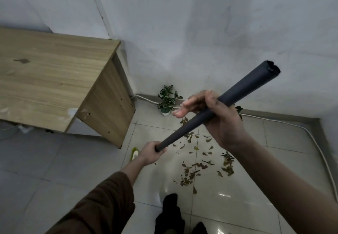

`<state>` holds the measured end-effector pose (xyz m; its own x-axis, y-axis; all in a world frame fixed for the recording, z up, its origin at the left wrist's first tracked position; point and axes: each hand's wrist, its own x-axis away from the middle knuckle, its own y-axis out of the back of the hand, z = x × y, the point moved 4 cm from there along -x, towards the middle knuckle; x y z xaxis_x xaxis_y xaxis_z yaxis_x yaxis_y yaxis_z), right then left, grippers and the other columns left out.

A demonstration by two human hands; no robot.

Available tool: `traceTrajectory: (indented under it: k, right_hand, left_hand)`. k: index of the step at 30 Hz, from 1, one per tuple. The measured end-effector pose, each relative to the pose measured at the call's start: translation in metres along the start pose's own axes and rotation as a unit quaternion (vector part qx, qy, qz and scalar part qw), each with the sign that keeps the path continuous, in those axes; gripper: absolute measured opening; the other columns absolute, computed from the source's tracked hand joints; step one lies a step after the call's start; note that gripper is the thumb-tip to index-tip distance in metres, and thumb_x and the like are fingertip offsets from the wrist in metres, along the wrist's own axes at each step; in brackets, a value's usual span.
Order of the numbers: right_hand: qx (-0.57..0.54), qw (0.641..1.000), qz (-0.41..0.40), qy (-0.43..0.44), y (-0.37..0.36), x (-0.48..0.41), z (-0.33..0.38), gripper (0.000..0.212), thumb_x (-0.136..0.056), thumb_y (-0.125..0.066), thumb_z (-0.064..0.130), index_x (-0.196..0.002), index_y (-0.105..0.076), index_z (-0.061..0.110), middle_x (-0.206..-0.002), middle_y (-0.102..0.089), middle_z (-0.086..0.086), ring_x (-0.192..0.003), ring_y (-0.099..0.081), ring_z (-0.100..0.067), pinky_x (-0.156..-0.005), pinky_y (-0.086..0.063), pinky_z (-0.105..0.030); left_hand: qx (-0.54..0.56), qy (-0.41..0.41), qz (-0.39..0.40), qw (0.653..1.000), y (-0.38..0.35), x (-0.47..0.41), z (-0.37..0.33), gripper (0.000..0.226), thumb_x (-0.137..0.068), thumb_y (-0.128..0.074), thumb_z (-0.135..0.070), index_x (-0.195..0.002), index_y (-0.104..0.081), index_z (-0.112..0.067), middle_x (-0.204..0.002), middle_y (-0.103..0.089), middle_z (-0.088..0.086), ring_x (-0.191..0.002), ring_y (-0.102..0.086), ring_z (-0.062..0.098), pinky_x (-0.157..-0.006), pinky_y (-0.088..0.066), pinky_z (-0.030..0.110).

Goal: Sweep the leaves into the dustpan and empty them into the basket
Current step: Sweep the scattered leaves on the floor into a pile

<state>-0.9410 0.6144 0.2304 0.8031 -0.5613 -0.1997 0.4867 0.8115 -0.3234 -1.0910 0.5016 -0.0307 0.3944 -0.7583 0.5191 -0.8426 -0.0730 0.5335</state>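
Right now both hands hold one long dark grey plastic broom handle (219, 105), which runs on a slant from its open upper end, high and to the right, down toward the lower left. The right hand (217, 116) wraps the upper part of the handle with its palm and curled fingers, while its thumb and forefinger stick out loosely to the left, off the shaft. The left hand (151, 153) closes fully round the handle lower down, its fist hiding where the shaft goes on; a dark brown sleeve (95, 202) covers that forearm. Just left of the left fist, a small piece of yellow-green and white plastic (135, 154) peeks out, and I cannot tell what it belongs to.

Below and to the right of the lower grip, dry brown and yellowish leaves (199, 162) lie scattered on the glossy pale floor tiles (256, 188), in a loose spread under the handle and under the right wrist. Beyond the upper grip, a small striped green plant in a white pot (167, 100) stands against the grey-white wall (182, 23). Well left of both hands is a light wooden desk (54, 76). Near the bottom edge, beneath the hands, the person's dark-clad legs (170, 215) show.
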Motion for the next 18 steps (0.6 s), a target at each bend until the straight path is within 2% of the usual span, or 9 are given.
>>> traceTrajectory:
  k: [2,5,7,9,12,16,18]
  right_hand:
    - [0.007,1.000,0.023,-0.009,-0.012,-0.010,-0.015,0.043,-0.096,-0.051,0.041,-0.096,-0.069,0.002,-0.085,-0.073,-0.016,-0.089,-0.068,-0.046,-0.097,-0.046,-0.061]
    - [0.014,0.999,0.045,-0.022,-0.026,-0.023,-0.031,0.039,-0.099,-0.047,0.040,-0.098,-0.072,0.011,-0.090,-0.075,-0.011,-0.093,-0.067,-0.049,-0.094,-0.050,-0.050]
    - [0.018,0.998,0.062,-0.020,-0.033,-0.029,-0.040,0.036,-0.101,-0.045,0.037,-0.099,-0.073,0.015,-0.092,-0.075,-0.009,-0.095,-0.066,-0.049,-0.095,-0.049,-0.052]
    - [0.027,0.997,0.064,-0.030,-0.035,-0.034,-0.052,0.035,-0.100,-0.046,0.038,-0.099,-0.073,0.015,-0.093,-0.073,-0.015,-0.100,-0.064,-0.051,-0.101,-0.044,-0.057]
    - [0.044,0.997,0.047,-0.048,-0.030,-0.037,-0.063,0.035,-0.100,-0.047,0.034,-0.097,-0.072,0.010,-0.094,-0.072,-0.023,-0.104,-0.063,-0.050,-0.104,-0.038,-0.064]
    - [0.068,0.996,0.021,-0.057,-0.016,-0.038,-0.059,0.027,-0.096,-0.051,0.022,-0.099,-0.071,0.004,-0.099,-0.071,-0.027,-0.103,-0.067,-0.042,-0.103,-0.045,-0.054]
    - [0.063,0.997,0.008,-0.048,-0.010,-0.035,-0.055,0.027,-0.092,-0.055,0.021,-0.104,-0.069,0.002,-0.099,-0.071,-0.026,-0.103,-0.067,-0.043,-0.102,-0.044,-0.058]
  left_hand:
    - [0.012,0.016,-0.016,1.000,0.015,-0.005,0.013,0.020,-0.088,-0.065,-0.026,-0.106,-0.069,-0.016,-0.101,-0.072,0.009,-0.096,-0.066,0.025,-0.090,-0.052,0.039]
    - [0.028,0.025,-0.030,0.999,0.032,-0.011,0.030,0.014,-0.088,-0.065,-0.018,-0.102,-0.068,-0.016,-0.103,-0.072,0.010,-0.099,-0.066,0.025,-0.092,-0.052,0.042]
    - [0.032,0.023,-0.041,0.998,0.040,-0.015,0.036,0.011,-0.087,-0.066,-0.017,-0.098,-0.068,-0.018,-0.102,-0.073,0.007,-0.098,-0.066,0.022,-0.092,-0.052,0.039]
    - [0.039,0.016,-0.031,0.999,0.043,-0.019,0.038,0.014,-0.086,-0.067,-0.016,-0.100,-0.069,-0.016,-0.101,-0.073,0.006,-0.099,-0.066,0.021,-0.092,-0.052,0.036]
    - [0.044,0.006,0.006,0.999,0.039,-0.024,0.032,0.022,-0.086,-0.068,-0.025,-0.106,-0.069,-0.017,-0.102,-0.072,0.009,-0.098,-0.066,0.023,-0.091,-0.053,0.038]
    - [0.051,-0.007,0.046,0.998,0.033,-0.034,0.020,0.029,-0.083,-0.069,-0.039,-0.106,-0.070,-0.021,-0.103,-0.072,0.004,-0.098,-0.066,0.018,-0.092,-0.052,0.037]
    - [0.042,-0.010,0.065,0.997,0.027,-0.038,0.014,0.030,-0.082,-0.069,-0.042,-0.105,-0.071,-0.023,-0.103,-0.072,0.003,-0.098,-0.066,0.018,-0.091,-0.052,0.036]
